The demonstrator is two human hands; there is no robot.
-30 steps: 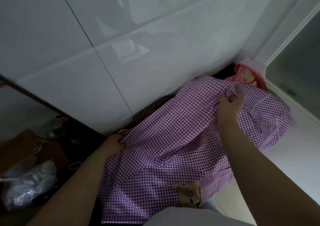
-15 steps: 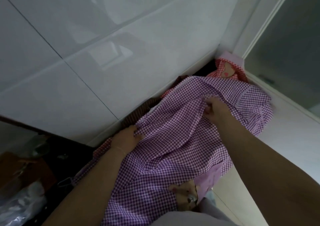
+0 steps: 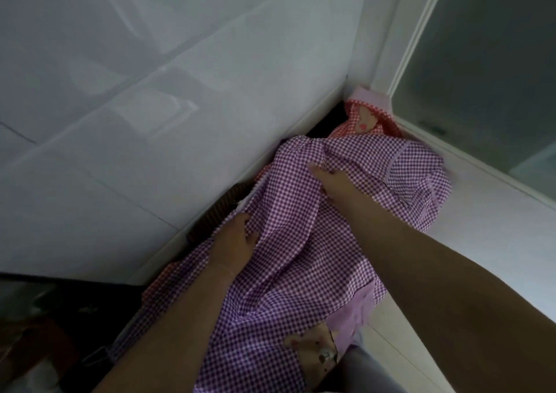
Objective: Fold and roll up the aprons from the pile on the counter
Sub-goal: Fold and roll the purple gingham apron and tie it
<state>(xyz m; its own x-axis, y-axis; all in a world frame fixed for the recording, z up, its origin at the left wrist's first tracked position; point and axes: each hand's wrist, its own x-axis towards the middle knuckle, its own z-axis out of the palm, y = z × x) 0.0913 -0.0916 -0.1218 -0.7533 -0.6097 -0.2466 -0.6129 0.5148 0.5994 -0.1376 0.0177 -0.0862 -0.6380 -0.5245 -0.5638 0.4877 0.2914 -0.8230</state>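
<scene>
Item one: a purple-and-white gingham cotton apron, rumpled, spread over the white desk along the foot of the glossy white wall panels. From my remote view it runs from the far corner down toward the bottom of the frame, where a plain lilac pocket and a tan bear appliqué show on its near end.

Item two: left hand, fingers curled into a fold of the purple cloth at its wall-side edge, gripping it.

Item three: right hand, farther along the same apron, fingers bunching the fabric near its upper end (the thumb side is hidden, but the cloth puckers around the fingertips, so I read it as a pinch). The two hands are apart, with a slack ridge of gingham between them.

Item four: a red-and-white gingham apron with a lilac trim and a tan appliqué, tucked in the far corner where the wall meets a white window frame; the purple apron overlaps its near edge.

Item five: a dark brown striped fabric showing between wall and purple apron, just beyond the left hand.

Item six: dark, blurred clutter at lower left, too dim to identify.
</scene>
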